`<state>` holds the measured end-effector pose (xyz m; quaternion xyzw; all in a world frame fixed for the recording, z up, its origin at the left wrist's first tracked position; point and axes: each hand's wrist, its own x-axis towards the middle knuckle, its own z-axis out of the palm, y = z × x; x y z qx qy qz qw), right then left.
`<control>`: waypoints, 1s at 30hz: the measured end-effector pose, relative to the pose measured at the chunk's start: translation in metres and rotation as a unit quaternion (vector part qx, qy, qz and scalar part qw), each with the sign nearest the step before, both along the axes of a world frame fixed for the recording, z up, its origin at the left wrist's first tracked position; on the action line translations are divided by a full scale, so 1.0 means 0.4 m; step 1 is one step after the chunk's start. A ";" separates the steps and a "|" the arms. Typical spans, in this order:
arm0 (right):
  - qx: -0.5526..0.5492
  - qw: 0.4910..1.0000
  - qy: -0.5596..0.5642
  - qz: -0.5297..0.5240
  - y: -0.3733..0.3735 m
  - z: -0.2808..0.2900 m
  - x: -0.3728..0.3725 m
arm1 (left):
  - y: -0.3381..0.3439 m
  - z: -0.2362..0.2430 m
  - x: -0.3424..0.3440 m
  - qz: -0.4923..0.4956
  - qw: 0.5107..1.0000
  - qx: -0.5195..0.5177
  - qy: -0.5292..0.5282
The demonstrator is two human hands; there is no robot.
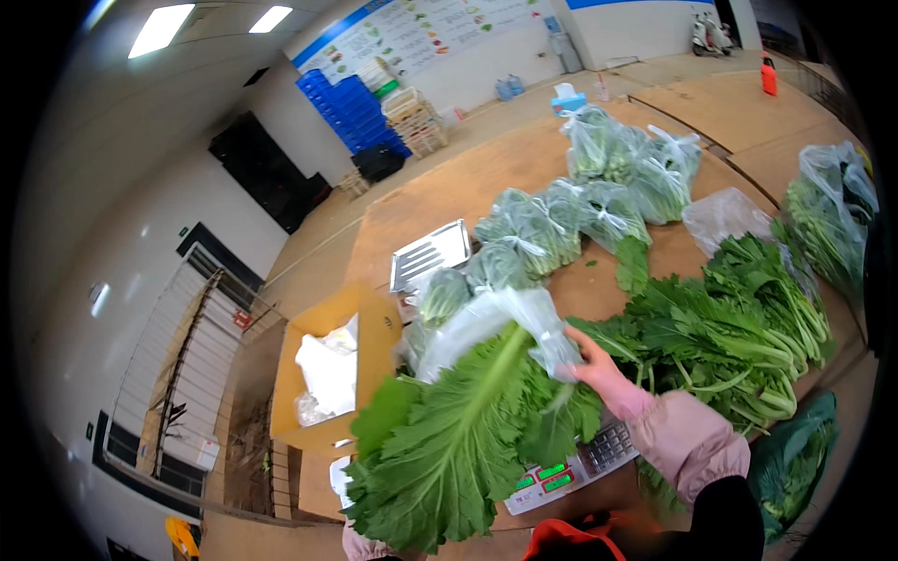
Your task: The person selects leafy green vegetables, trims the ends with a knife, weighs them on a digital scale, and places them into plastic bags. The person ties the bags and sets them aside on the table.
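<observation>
A clear plastic bag [538, 323] is pinched at its edge by my right hand [606, 376], its fingers closed on the film. Large leafy greens [449, 435] with a pale, thick stalk stand partly in the bag's mouth, broad leaves spilling toward me. Only the pink cuff [367, 545] of my left arm shows at the lower edge; those leaves hide the hand and its fingers. Beneath the greens sits a digital scale [571, 477] with lit green displays and a keypad, partly covered. To the right of my right hand lies a heap of loose leafy greens [730, 327].
Tied bags of greens [528, 229] line the table [421, 201] beyond my hands. A metal tray [430, 257] and a cardboard box [297, 360] holding white plastic stand at the left. Further bagged greens [823, 215] rest at the far right; a dark green bag [795, 463] is nearer.
</observation>
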<state>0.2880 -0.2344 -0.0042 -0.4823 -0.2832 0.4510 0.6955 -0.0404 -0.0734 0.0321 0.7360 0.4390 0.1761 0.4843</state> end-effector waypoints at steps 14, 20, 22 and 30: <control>-0.243 0.934 -0.258 -0.042 -0.139 -0.046 -0.094 | 0.095 -0.217 -0.119 -0.010 0.960 -0.267 -0.085; -0.169 0.842 -0.503 -0.091 0.046 -0.029 -0.143 | 0.193 -0.264 -0.102 -0.085 0.944 -0.300 -0.107; -0.146 0.949 -0.271 -0.064 0.099 -0.029 -0.170 | 0.225 -0.281 -0.090 -0.111 0.939 -0.302 -0.121; -0.024 0.964 -0.259 0.046 -0.043 0.068 -0.122 | 0.233 -0.285 -0.132 -0.098 0.910 -0.348 -0.202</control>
